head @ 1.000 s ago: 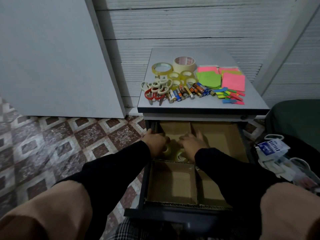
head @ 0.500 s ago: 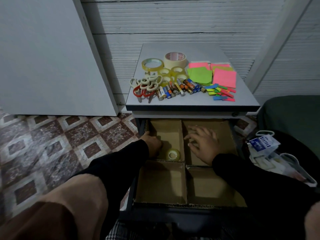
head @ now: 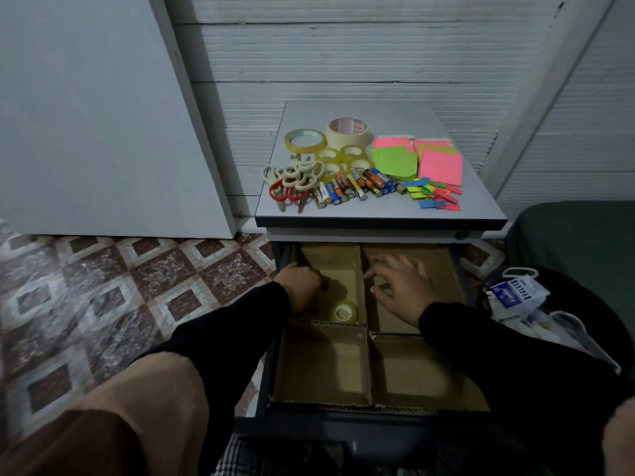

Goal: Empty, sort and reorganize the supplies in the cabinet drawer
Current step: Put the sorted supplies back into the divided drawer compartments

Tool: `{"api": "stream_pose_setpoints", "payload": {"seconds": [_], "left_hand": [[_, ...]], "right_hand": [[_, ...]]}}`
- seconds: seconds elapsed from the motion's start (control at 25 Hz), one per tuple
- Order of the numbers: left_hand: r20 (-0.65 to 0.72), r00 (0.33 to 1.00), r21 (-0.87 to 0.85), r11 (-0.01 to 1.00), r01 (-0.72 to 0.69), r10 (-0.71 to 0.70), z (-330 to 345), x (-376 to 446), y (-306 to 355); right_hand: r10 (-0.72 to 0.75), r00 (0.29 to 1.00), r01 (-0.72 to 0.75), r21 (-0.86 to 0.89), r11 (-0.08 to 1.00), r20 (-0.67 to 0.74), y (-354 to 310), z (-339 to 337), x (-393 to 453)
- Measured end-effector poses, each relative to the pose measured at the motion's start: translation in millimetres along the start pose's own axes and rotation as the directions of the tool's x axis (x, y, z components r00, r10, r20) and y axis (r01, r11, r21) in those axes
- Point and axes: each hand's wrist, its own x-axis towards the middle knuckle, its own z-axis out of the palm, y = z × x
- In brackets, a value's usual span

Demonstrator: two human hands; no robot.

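A small clear tape roll lies flat in the drawer's far-left cardboard compartment, between the hands. The left hand curls beside it, grip hidden; the right hand spreads wide, holding nothing. Four compartments; the two near the wrists lie bare.

Both hands in drawer; tape roll rear-left compartment.

The open drawer's brown corrugated cardboard dividers look matt and rough-edged. A small roll of clear glossy plastic tape lies among them. The grey cabinet surface is smooth, faintly sheened laminate (batteries there gleam metallic). Neon paper notes are matt.
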Motion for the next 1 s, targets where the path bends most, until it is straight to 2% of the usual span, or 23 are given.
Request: {"api": "stream_pose_setpoints", "payload": {"seconds": [0.24, 0.44, 0.6, 0.88, 1.0], "left_hand": [[-0.24, 0.97, -0.208, 0.978, -0.006, -0.045, -40, -32, -4], [-0.387, 0.922, -0.156, 0.987, -0.046, -0.018, -83, -44, -7], [-0.474, 0.88, -0.114, 0.993, -0.036, -0.022, -112, -37, -21], [-0.581, 0.806, -0.061, 0.993, 0.098, -0.115, -155, 9, -54], [-0.55, 0.817, -0.046, 0.983, 0.177, -0.173, -168, 41, -71]], "right_hand": [[-0.025, 0.998, 0.023, -0.043, 0.999, -0.058, -13, -41, 7], [-0.054, 0.991, 0.056, 0.013, 0.998, -0.121, -17, -78, 27], [-0.023, 0.985, 0.029, 0.031, 0.999, -0.173, -15, -109, 52], [0.022, 0.987, -0.021, 0.008, 1.0, -0.16, -2, -139, 118], [0.025, 0.987, -0.028, -0.015, 1.0, -0.156, 3, -143, 151]]}}
